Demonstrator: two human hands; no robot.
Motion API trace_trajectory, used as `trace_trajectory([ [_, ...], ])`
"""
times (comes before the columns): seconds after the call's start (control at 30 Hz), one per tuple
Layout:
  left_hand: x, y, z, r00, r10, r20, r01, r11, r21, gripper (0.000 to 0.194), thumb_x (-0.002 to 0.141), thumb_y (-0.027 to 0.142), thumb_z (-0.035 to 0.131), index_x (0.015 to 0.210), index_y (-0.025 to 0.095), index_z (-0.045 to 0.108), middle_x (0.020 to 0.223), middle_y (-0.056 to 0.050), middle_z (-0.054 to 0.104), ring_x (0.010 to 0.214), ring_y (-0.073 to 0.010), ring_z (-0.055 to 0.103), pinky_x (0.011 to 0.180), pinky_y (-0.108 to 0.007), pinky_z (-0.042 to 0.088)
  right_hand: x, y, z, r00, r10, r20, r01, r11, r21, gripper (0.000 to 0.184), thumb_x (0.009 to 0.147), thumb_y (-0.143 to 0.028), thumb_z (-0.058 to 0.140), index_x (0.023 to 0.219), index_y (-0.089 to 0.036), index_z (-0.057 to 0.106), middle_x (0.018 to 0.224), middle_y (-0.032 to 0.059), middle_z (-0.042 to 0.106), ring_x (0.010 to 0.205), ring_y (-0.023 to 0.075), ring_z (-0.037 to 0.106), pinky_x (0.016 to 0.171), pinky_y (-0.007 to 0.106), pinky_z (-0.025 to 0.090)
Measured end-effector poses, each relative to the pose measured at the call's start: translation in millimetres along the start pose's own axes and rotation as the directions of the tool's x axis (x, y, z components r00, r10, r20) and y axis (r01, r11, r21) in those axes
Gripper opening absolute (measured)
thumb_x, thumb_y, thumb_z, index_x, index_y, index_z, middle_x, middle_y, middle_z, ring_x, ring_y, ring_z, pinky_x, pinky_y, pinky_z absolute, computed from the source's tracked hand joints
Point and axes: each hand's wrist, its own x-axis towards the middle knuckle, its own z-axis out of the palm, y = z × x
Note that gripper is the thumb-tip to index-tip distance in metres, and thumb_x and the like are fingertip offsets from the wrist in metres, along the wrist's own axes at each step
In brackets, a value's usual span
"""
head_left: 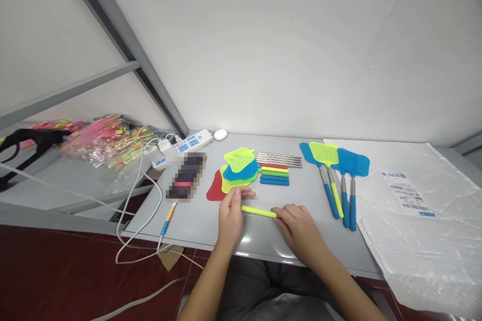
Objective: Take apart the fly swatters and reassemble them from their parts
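A yellow-green foam handle (259, 211) lies crosswise low over the table between my two hands. My right hand (301, 230) pinches its right end between thumb and fingers. At its left end is my left hand (230, 218), with fingers stretched out and apart, the palm side against or very near the handle tip. Just beyond my left hand is a pile of perforated fly swatter heads (239, 160) in yellow, blue, green and red. Beside them lie several foam handles (274, 180) in blue, green, yellow and red, with thin metal rods (279, 160) behind.
Several assembled fly swatters (353, 200) lie on the right, near a white plastic mailer bag (406, 220). A pixelated object (186, 178) with a cable, a power strip (194, 141) and a white oval object (220, 134) are leftward. Bagged colourful items (109, 140) sit beyond the metal frame.
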Motion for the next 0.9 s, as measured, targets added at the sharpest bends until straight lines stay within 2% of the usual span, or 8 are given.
trace_trajectory([
  [0.1,-0.4,0.7,18.9,0.995,-0.091,-0.027,0.085,0.982,-0.170,0.039,0.097,0.049,0.042,0.090,0.017,0.061,0.072,-0.005,0.065,0.071,-0.0169,0.063,0.075,-0.032,0.049,-0.7,0.2,-1.4,1.000,0.013,-0.018,-0.013,1.000,0.024,0.021,0.099,-0.024,0.045,0.111,-0.021,0.062,0.085,0.0042,0.061,0.078,0.0194,0.051,0.070,0.031,0.034],
  [0.17,-2.7,3.0,33.4,0.988,-0.157,-0.006,0.147,0.937,-0.317,0.034,0.096,0.049,0.044,0.090,0.018,0.058,0.053,0.005,0.049,0.054,-0.0119,0.053,0.068,-0.029,0.048,-1.5,1.0,-2.1,0.999,0.030,-0.044,-0.029,0.999,0.031,0.021,0.099,-0.025,0.045,0.110,-0.022,0.062,0.083,0.0041,0.061,0.077,0.0197,0.051,0.070,0.032,0.034],
  [0.27,-2.6,9.4,44.8,0.951,-0.297,0.088,0.275,0.679,-0.680,0.024,0.094,0.041,0.052,0.083,0.019,0.054,0.045,0.012,0.022,0.041,-0.0062,0.028,0.058,-0.023,0.042,-3.1,3.5,-3.4,0.991,0.083,-0.102,-0.081,0.996,0.031,0.020,0.098,-0.031,0.049,0.107,-0.020,0.063,0.082,0.0047,0.062,0.079,0.0209,0.052,0.071,0.034,0.033],
  [0.33,1.4,14.7,42.9,0.924,-0.354,0.141,0.304,0.463,-0.832,0.021,0.092,0.033,0.055,0.077,0.019,0.052,0.045,0.012,0.019,0.040,-0.0050,0.020,0.053,-0.021,0.035,-4.3,5.4,-4.0,0.982,0.134,-0.133,-0.127,0.990,0.060,0.021,0.096,-0.035,0.053,0.105,-0.019,0.063,0.082,0.0052,0.063,0.079,0.0213,0.054,0.073,0.035,0.034],
  [0.4,6.9,19.9,35.9,0.920,-0.369,0.130,0.282,0.395,-0.874,0.020,0.092,0.029,0.054,0.076,0.018,0.051,0.045,0.011,0.019,0.040,-0.0050,0.019,0.050,-0.020,0.032,-5.3,6.8,-4.2,0.977,0.168,-0.131,-0.155,0.982,0.104,0.021,0.096,-0.036,0.053,0.102,-0.018,0.063,0.080,0.0049,0.064,0.077,0.0205,0.055,0.074,0.035,0.034],
  [0.5,13.7,26.1,25.9,0.929,-0.360,0.079,0.238,0.420,-0.876,0.019,0.092,0.031,0.051,0.078,0.019,0.052,0.047,0.010,0.021,0.041,-0.0056,0.022,0.052,-0.020,0.033,-6.7,6.7,-3.9,0.987,0.146,-0.069,-0.133,0.978,0.158,0.020,0.098,-0.031,0.047,0.101,-0.020,0.063,0.081,0.0044,0.065,0.075,0.0189,0.056,0.071,0.032,0.037],
  [0.67,17.4,26.0,30.7,0.953,-0.284,-0.108,0.133,0.709,-0.693,0.026,0.093,0.041,0.049,0.076,0.021,0.048,0.052,0.010,0.026,0.043,-0.0068,0.028,0.065,-0.028,0.044,-8.4,2.9,-7.2,0.994,0.109,0.028,-0.112,0.967,0.228,0.023,0.099,-0.031,0.041,0.097,-0.020,0.061,0.081,0.0053,0.067,0.074,0.0185,0.062,0.066,0.028,0.039],
  [0.9,14.6,15.7,44.4,0.970,-0.185,-0.159,0.082,0.862,-0.501,0.046,0.096,0.048,0.044,0.060,0.020,0.046,0.062,0.000,0.056,0.067,-0.0146,0.057,0.076,-0.031,0.045,-9.6,5.5,-15.9,0.980,0.165,0.112,-0.191,0.941,0.281,0.028,0.100,-0.032,0.035,0.084,-0.022,0.056,0.063,0.0001,0.059,0.058,0.0157,0.057,0.055,0.025,0.035],
])
